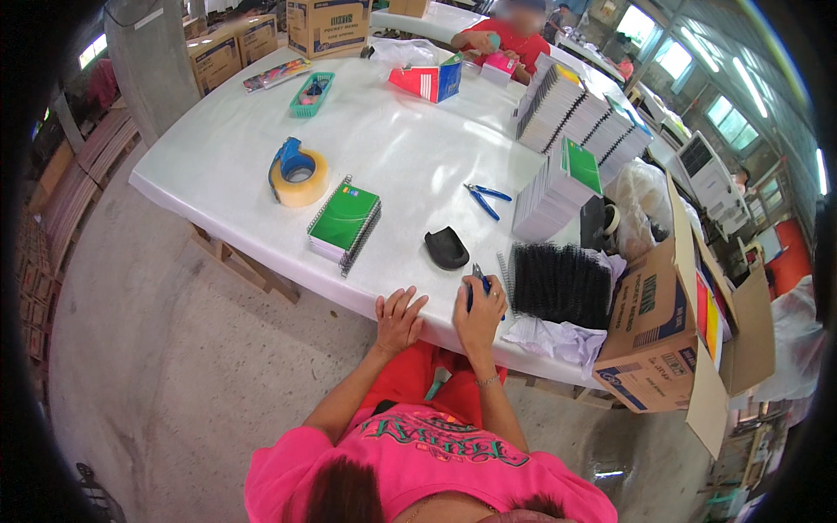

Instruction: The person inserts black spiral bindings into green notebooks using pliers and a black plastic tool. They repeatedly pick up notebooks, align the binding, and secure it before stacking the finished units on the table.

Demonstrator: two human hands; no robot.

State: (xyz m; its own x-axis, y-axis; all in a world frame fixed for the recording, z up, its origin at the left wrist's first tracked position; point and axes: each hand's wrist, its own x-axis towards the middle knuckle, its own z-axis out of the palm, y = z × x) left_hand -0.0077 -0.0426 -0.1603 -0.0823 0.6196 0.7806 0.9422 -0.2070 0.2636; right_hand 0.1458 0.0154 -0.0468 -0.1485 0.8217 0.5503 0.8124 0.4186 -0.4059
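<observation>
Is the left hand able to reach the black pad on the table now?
Probably yes. The left hand rests empty at the table edge, and only bare tabletop lies between it and the black pad.

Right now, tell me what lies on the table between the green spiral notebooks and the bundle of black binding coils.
In the head view, a small black curved holder lies between the green spiral notebooks and the black binding coils; around it, bare white table.

A white table stands on grey concrete floor; bright windows behind.
</observation>
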